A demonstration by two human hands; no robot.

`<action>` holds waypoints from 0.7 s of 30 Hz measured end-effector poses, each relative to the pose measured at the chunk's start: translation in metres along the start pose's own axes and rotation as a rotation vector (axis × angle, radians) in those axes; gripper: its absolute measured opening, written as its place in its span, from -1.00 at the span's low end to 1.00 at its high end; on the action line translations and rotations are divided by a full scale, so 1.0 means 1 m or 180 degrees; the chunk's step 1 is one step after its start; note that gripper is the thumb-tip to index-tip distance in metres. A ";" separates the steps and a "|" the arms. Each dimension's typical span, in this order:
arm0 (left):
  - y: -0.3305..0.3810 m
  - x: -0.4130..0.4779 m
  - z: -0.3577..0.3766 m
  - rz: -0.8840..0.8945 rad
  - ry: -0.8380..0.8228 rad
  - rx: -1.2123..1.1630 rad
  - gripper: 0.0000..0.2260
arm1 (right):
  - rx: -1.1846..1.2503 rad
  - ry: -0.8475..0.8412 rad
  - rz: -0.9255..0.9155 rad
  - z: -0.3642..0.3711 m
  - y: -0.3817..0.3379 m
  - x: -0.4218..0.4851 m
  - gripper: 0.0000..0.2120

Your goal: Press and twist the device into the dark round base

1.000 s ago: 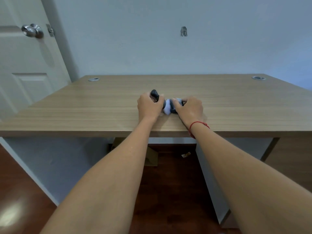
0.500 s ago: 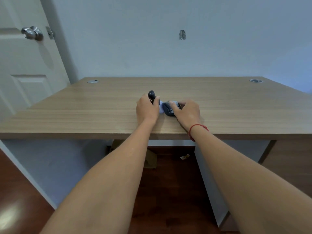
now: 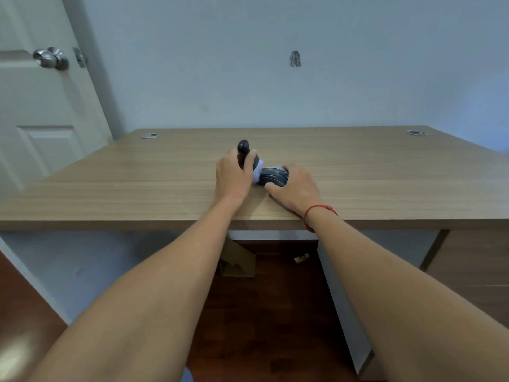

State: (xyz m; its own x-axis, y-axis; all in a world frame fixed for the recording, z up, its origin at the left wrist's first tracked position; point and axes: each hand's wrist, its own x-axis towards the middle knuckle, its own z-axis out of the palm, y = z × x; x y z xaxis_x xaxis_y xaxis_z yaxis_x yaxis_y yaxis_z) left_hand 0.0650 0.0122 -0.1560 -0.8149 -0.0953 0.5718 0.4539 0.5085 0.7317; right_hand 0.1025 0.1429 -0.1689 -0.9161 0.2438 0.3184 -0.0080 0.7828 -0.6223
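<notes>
While the left hand (image 3: 234, 175) grips a dark handle (image 3: 243, 153), right hand (image 3: 296, 186) fingers half-hide the dark wheel (image 3: 274, 176) they clasp.

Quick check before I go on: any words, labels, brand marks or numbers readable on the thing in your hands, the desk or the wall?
None can be read.
Dark object gripped by the right hand: pale scuffs on top, no letters made out.
Dark handle in the left hand: plain.
Desk: bare wood grain, no label.
Wall mark: a patch, not text.
</notes>
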 end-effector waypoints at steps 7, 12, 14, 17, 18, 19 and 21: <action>-0.005 0.002 0.004 -0.0117 -0.0040 0.0490 -0.78 | 0.0092 -0.0026 -0.0127 0.001 0.007 0.005 -0.46; 0.000 0.000 0.008 0.0296 0.0014 0.0196 -0.74 | 0.0347 -0.0147 -0.0099 -0.003 0.005 0.002 -0.33; -0.004 0.000 0.008 0.0028 0.0060 0.0480 -0.74 | 0.0373 -0.0194 -0.0132 -0.004 0.003 0.001 -0.35; -0.007 0.001 0.004 -0.0257 0.0257 0.0508 -0.74 | 0.0379 -0.0232 -0.0137 -0.004 0.002 -0.001 -0.37; -0.005 0.001 0.004 -0.0156 0.0276 0.0310 -0.74 | 0.0364 -0.0242 -0.0142 -0.005 0.002 -0.001 -0.38; -0.002 0.000 0.004 -0.0007 0.0234 0.0150 -0.74 | 0.0340 -0.0251 -0.0160 -0.004 0.002 -0.001 -0.38; 0.000 -0.002 0.007 0.0184 0.0074 0.0129 -0.74 | 0.0296 -0.0272 -0.0208 -0.004 0.002 -0.001 -0.41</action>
State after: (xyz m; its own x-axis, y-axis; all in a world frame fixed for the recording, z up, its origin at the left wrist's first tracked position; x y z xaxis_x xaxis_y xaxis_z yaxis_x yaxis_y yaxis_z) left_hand 0.0638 0.0184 -0.1598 -0.7789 -0.0844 0.6214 0.4846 0.5478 0.6819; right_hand 0.1050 0.1463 -0.1678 -0.9431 0.1412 0.3010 -0.1023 0.7380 -0.6670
